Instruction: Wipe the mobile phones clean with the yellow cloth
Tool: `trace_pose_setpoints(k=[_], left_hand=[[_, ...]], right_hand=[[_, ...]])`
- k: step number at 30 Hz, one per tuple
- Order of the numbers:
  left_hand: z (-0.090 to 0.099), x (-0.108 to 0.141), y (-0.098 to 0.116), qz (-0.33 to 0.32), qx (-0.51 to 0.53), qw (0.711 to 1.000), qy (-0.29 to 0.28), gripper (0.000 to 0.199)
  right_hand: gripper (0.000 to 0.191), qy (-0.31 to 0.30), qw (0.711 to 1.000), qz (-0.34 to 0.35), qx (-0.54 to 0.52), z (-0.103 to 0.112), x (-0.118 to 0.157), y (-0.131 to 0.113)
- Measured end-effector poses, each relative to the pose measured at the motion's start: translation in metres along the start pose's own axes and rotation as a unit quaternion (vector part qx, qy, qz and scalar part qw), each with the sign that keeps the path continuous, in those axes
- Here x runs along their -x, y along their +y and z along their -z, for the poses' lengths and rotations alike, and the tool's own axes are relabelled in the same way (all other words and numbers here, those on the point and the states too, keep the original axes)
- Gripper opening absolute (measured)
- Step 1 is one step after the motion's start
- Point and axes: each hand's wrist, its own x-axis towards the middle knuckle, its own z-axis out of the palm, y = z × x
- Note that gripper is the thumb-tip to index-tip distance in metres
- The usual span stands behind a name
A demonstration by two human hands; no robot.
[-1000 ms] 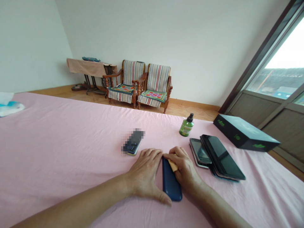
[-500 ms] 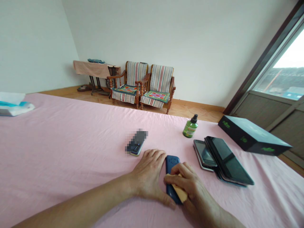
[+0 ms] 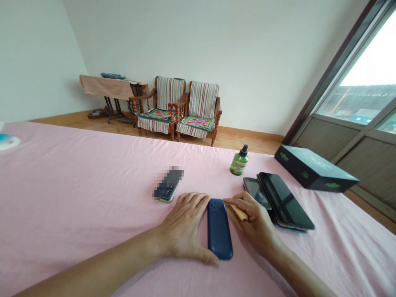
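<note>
In the head view, the blue phone (image 3: pixel 219 232) lies flat at lower centre of the frame, between the hands. The left hand (image 3: pixel 182 231) is open, fingers spread, with fingertips and thumb bracketing its left side. The right hand (image 3: pixel 258 220) pinches a yellow cloth (image 3: pixel 239 213) just beside its upper right edge. The phone's broad face is uncovered; how much of the handling is done or left cannot be told. The keypad phone (image 3: pixel 170 187) sits left of centre; the black tablet (image 3: pixel 286 202) and green bottle (image 3: pixel 239 164) are right of centre, apart from both hands.
</note>
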Motion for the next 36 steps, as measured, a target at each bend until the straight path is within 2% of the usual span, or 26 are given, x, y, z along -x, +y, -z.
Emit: trace_pose_setpoints(k=[3,7,11,14,16,21,26,28,31,36], left_hand=[[0.000,0.000,0.000,-0.004,0.004,1.000,0.001,0.116],[0.000,0.000,0.000,-0.005,0.014,1.000,0.011,0.115],[-0.001,0.001,0.000,-0.009,0.021,1.000,0.014,0.113],[-0.001,0.000,-0.001,-0.008,0.021,1.000,0.020,0.115],[-0.001,0.000,-0.001,-0.007,0.021,1.000,0.020,0.116],[-0.002,0.003,-0.003,-0.019,0.038,0.999,0.020,0.113],[-0.004,0.004,-0.007,-0.041,0.054,0.997,0.029,0.106],[-0.005,0.005,-0.009,-0.044,0.055,0.997,0.032,0.107],[-0.008,0.005,-0.013,-0.049,0.061,0.996,0.032,0.114],[-0.016,0.007,-0.015,-0.095,0.081,0.992,0.035,0.134]], right_hand=[[0.030,0.001,1.000,0.005,0.019,-0.008,-0.001,0.004],[0.029,-0.042,0.999,0.006,0.006,-0.011,0.004,-0.011],[0.023,-0.125,0.990,-0.054,-0.028,0.002,0.011,-0.041],[0.021,-0.255,0.959,-0.071,-0.102,0.015,0.014,-0.056],[0.022,-0.279,0.948,-0.091,-0.125,0.020,0.016,-0.057],[0.021,-0.151,0.970,-0.146,-0.122,0.008,0.016,-0.043],[0.011,-0.097,0.958,-0.189,-0.193,-0.002,0.013,-0.044],[0.008,-0.082,0.943,-0.211,-0.245,0.000,0.011,-0.046],[0.017,-0.067,0.902,-0.242,-0.350,0.004,0.010,-0.046],[0.018,-0.077,0.852,-0.200,-0.477,0.001,0.016,-0.049]])
